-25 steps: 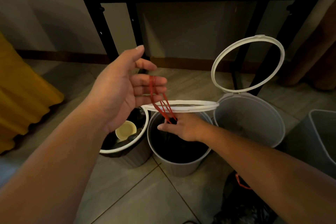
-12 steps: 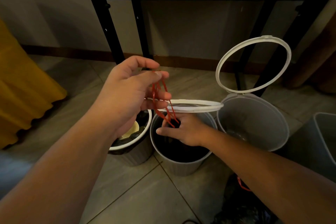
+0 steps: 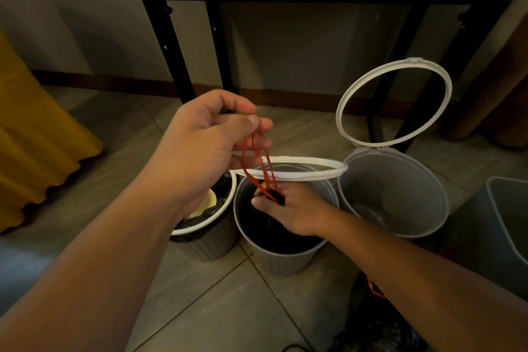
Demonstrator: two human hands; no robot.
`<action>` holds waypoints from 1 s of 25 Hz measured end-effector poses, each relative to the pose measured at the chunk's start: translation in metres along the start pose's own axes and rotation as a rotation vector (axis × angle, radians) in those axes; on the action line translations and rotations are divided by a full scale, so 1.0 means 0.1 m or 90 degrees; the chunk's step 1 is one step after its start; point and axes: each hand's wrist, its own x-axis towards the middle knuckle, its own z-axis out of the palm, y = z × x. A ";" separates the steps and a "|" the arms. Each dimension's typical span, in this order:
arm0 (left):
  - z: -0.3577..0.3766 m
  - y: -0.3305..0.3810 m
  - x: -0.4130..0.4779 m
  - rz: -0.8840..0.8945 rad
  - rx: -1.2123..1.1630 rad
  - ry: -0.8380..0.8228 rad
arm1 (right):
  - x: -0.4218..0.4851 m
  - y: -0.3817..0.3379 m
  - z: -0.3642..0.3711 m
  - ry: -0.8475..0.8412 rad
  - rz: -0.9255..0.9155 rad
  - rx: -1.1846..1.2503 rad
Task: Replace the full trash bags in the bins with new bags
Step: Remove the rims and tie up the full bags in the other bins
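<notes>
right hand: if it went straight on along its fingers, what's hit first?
Probably the left rim of the middle bin, just past the fingertips of the right hand; the left bin stands right behind it. Depth is unclear: the white ring tilted above might get brushed instead.

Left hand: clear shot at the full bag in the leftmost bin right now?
Probably not yet. The full bag in the leftmost bin lies uncovered just below the left hand, but that hand pinches the red drawstrings running to the black bag the right hand grips in the middle bin.
</notes>
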 end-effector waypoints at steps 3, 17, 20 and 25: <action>-0.04 -0.03 -0.02 -0.005 0.056 -0.039 | -0.17 -0.10 -0.10 0.059 -0.056 0.058; -0.64 -0.29 -0.24 -0.166 0.519 -0.059 | -0.71 -0.31 -0.49 0.263 -0.068 0.102; -0.81 -0.39 -0.25 -0.191 0.670 -0.066 | -0.76 -0.23 -0.53 0.299 -0.057 0.125; -0.84 -0.66 -0.42 -0.155 0.320 -0.150 | -0.83 -0.16 -0.58 0.336 -0.035 0.207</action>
